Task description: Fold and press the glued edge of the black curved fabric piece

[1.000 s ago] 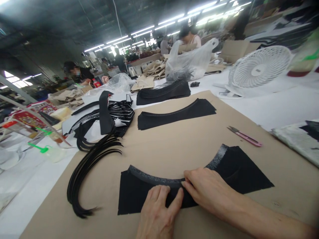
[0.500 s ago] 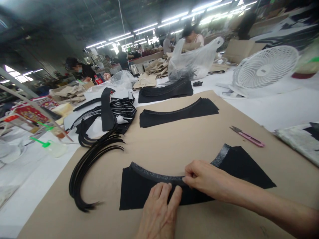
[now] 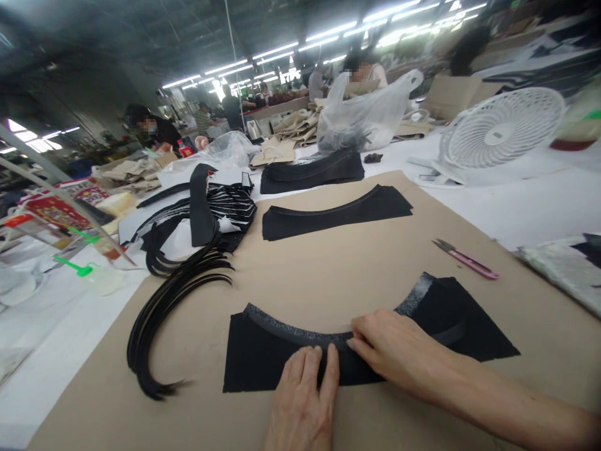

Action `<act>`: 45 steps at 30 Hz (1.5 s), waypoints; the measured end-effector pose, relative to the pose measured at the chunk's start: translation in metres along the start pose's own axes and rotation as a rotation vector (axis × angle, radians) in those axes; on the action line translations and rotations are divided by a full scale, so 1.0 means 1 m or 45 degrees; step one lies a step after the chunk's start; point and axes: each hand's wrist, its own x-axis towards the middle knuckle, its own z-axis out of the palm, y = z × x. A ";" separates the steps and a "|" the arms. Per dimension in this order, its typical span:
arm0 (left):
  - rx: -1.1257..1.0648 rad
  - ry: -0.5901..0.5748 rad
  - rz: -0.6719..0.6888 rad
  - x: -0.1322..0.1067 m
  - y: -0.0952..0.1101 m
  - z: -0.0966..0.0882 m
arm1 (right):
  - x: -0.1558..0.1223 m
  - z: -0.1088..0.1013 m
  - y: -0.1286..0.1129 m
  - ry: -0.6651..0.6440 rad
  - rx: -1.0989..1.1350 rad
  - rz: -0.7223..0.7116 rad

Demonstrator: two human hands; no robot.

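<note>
The curved black fabric piece [image 3: 263, 366] is laid flat on the cardboard sheet [image 3: 338, 275] that covers the desk [image 3: 516, 207]. The left hand [image 3: 303, 401] is pressed onto it with the grip apart and the fingers flat. The right hand [image 3: 394, 351] is set at the grey edge strip [image 3: 286, 330]; whether its grip is closed cannot be told. Pink snips [image 3: 467, 259] lie well apart.

left hand [image 3: 303, 401]: wrist cut by bottom edge | black fabric piece [image 3: 263, 360]: middle hidden under right hand [image 3: 399, 351] | far workers [image 3: 157, 131]: blurred

Pink snips [image 3: 464, 258] lie right of a stack of black pieces [image 3: 335, 213], a white fan [image 3: 500, 134] stands beyond.
</note>
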 end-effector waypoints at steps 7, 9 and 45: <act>0.037 0.054 -0.097 -0.005 0.009 0.001 | -0.005 0.003 -0.005 0.058 -0.143 -0.045; 0.040 0.058 -0.098 -0.005 0.011 0.000 | -0.004 0.006 -0.004 0.095 -0.159 -0.064; 0.001 0.350 0.009 0.016 0.018 0.028 | -0.018 -0.032 0.058 0.012 -0.161 -0.043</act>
